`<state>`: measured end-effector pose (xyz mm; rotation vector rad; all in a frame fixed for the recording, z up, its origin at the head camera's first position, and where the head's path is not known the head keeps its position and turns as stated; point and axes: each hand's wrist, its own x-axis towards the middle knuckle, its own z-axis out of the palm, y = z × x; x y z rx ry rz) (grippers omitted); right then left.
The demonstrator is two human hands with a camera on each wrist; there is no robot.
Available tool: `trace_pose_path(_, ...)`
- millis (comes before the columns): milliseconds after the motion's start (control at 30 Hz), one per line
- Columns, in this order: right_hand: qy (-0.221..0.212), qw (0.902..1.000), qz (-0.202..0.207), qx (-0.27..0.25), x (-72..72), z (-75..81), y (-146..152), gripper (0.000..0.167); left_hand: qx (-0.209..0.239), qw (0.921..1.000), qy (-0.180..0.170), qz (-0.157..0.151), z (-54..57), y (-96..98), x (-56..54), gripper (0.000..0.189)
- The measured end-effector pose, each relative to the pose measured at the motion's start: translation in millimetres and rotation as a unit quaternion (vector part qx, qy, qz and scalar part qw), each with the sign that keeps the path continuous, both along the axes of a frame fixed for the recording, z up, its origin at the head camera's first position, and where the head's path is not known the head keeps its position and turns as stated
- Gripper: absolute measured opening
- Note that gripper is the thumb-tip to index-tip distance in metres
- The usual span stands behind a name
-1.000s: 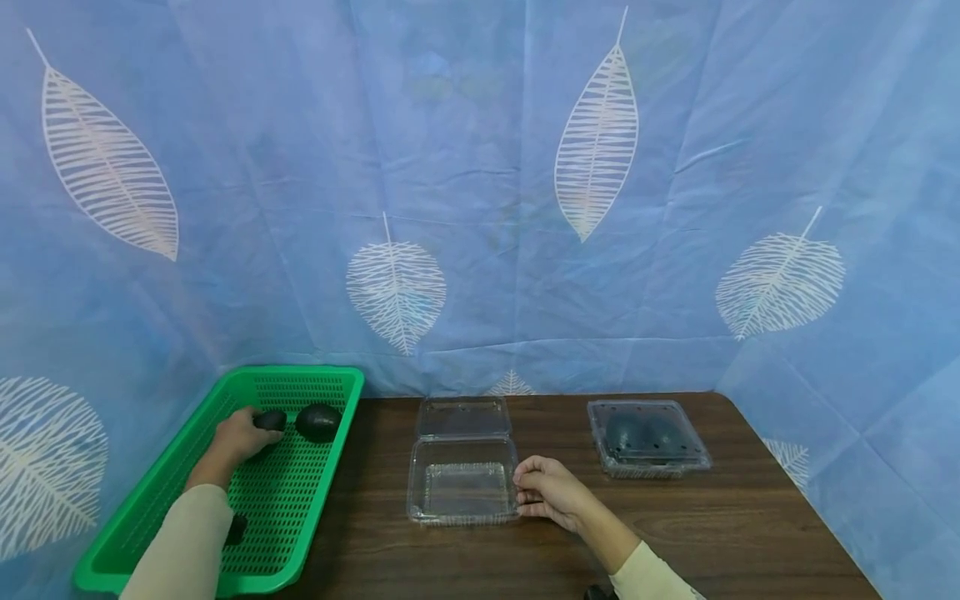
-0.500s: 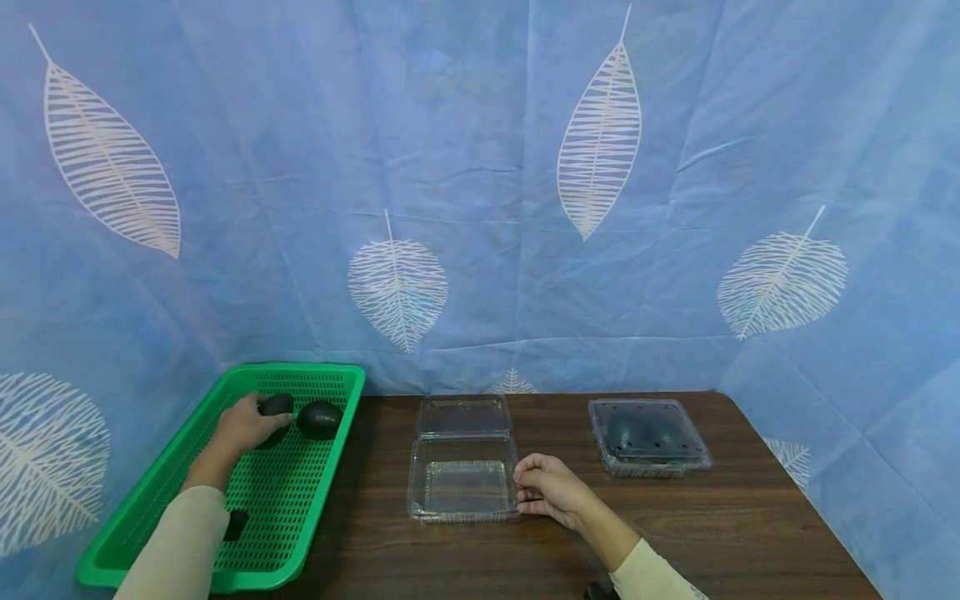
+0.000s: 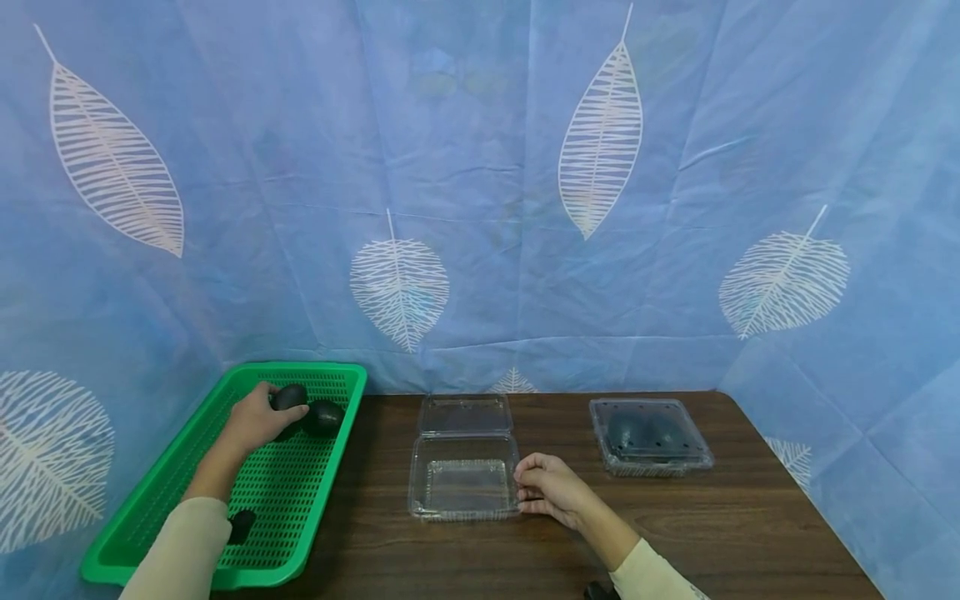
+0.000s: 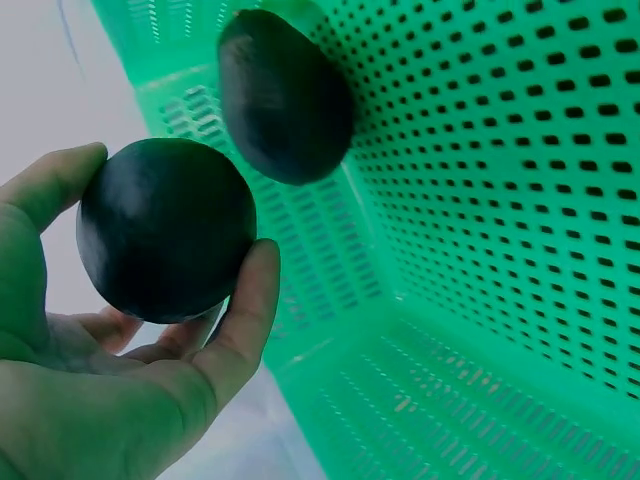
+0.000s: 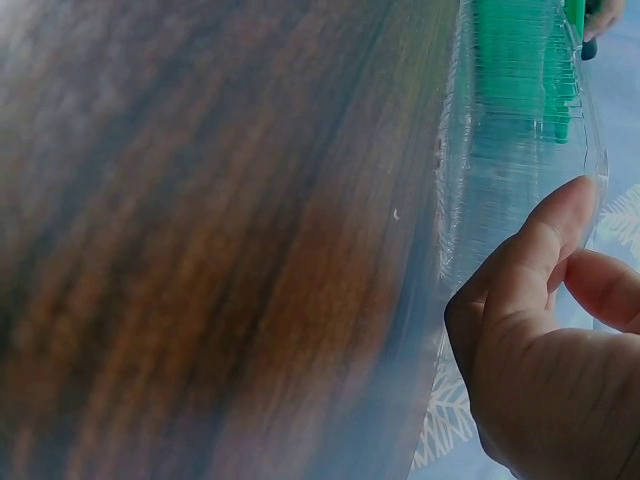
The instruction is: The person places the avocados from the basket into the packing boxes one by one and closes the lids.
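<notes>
My left hand [image 3: 253, 418] grips a dark avocado [image 3: 289, 396] over the far part of the green basket [image 3: 311, 533]. In the left wrist view, thumb and fingers curl around that avocado [image 4: 165, 230], off the basket floor. Close beside it, another dark avocado [image 3: 326, 419] lies by the basket's right wall; the left wrist view shows this second avocado [image 4: 285, 100] whole. My right hand [image 3: 551, 493] holds the right rim of an open clear plastic clamshell [image 3: 465, 492] with nothing in it. In the right wrist view, the thumb and a finger pinch the clamshell's edge [image 5: 510, 200].
A closed clear clamshell [image 3: 651, 437] with dark avocados inside stands at the right on the brown wooden table [image 3: 720, 533]. The open lid [image 3: 465, 415] lies back toward the blue leaf-print cloth [image 3: 487, 317] hanging behind. Small black devices sit at both wrists.
The left hand has moved up and to the right with its avocado, nearer the other one, which it now partly covers in the head view. My right hand stays on the clamshell's rim.
</notes>
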<state>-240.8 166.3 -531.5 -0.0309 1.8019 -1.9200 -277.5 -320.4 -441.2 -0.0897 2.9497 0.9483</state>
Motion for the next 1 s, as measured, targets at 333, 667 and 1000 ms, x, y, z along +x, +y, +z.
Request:
trace_pose_path(333, -0.005, 1.0000, 0.003, -0.003, 0.4, 0.9, 0.3, 0.013, 0.015, 0.9993, 0.033, 0.006, 12.6, 22.8, 5.3, 0.084)
trace_pose_path(667, 0.004, 1.0000, 0.006, 0.001, -0.3, 2.9, 0.2, 0.014, 0.029, 0.9967, 0.076, -0.005, 22.6, 48.5, 6.5, 0.082)
trace_pose_path(1000, 0.006, 0.9999, -0.003, 0.010, -0.9, 1.8, -0.6, 0.019, 0.024, 0.9926, 0.109, -0.046, 31.4, 89.3, 9.7, 0.073)
